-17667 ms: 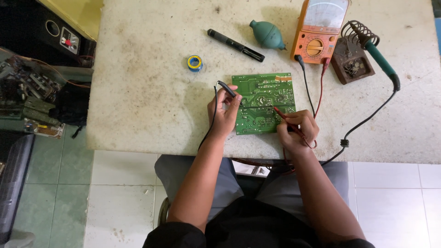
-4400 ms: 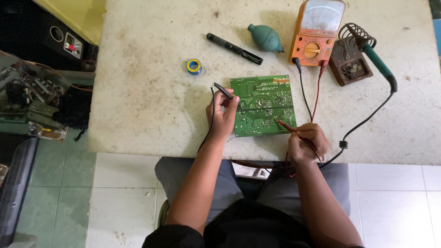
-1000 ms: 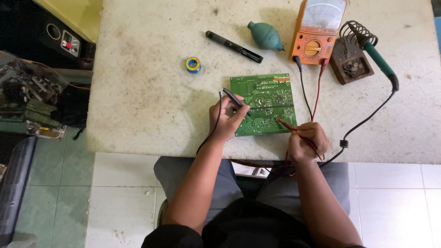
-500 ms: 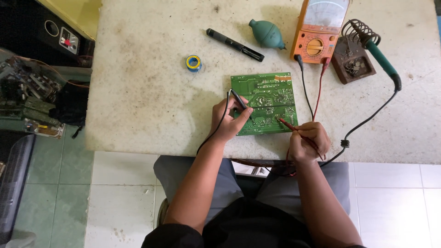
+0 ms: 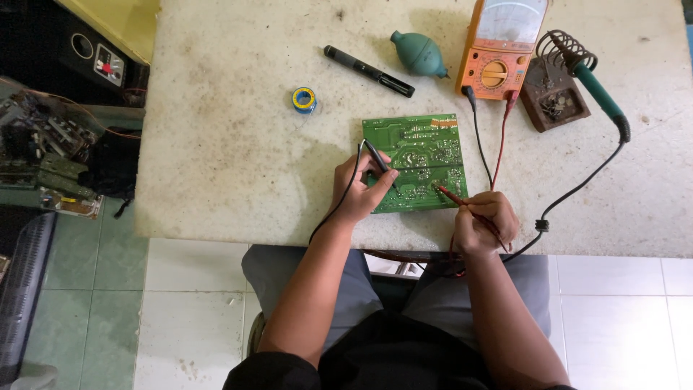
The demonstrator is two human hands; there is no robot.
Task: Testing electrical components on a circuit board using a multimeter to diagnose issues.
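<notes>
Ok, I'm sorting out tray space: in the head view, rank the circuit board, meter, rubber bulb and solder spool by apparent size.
1. Green circuit board
2. Orange analog meter, partly cut off by the frame
3. Teal rubber blower bulb
4. Small blue-and-yellow solder spool

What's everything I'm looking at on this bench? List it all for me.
circuit board: 1, green, table centre near the front edge
black probe: 1, black, tip on the board's left part
red probe: 1, red, tip at the board's lower right
multimeter: 1, orange, top centre-right
soldering iron: 1, green handle, resting in a coiled stand, top right
blower bulb: 1, teal, left of the multimeter
pen-like tool: 1, black, top centre
solder spool: 1, blue and yellow, left of the board
table: 1, stained white
left hand: holds the black probe
right hand: holds the red probe
</notes>
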